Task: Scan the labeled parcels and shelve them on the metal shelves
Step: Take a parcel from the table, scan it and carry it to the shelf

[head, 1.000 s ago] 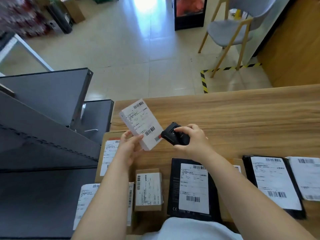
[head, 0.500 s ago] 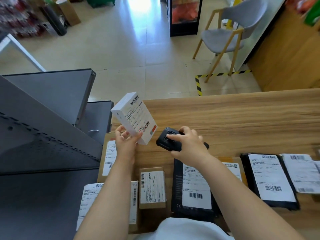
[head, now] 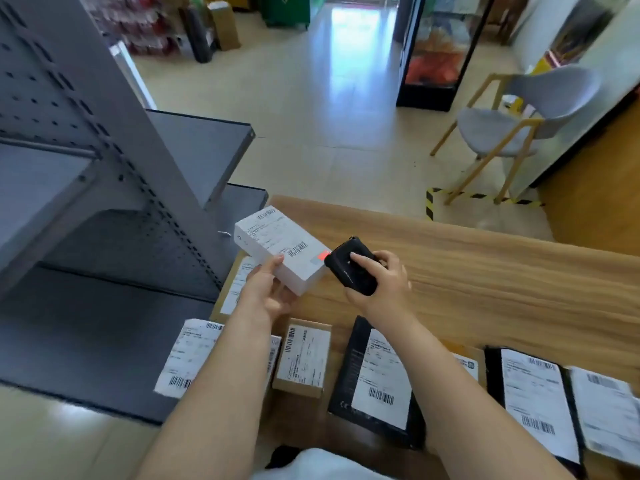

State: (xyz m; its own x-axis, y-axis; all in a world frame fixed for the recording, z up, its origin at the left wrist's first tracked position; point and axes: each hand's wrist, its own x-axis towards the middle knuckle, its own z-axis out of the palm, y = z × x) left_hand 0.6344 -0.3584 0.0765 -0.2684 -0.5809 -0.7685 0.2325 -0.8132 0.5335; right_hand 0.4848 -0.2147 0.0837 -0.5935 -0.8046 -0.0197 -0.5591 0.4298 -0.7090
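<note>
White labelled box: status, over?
Left hand holds white labelled box. Right hand aims black handheld scanner, red light on label. Grey metal shelves unobstructed.

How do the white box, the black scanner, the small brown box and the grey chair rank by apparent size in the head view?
1. Grey chair, though farthest from the camera.
2. White box, held in the left hand.
3. Small brown box and black scanner in the right hand: too alike to rank.

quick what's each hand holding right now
Left hand: closed on the white labeled cardboard box.
Right hand: closed on the black handheld scanner.
</note>
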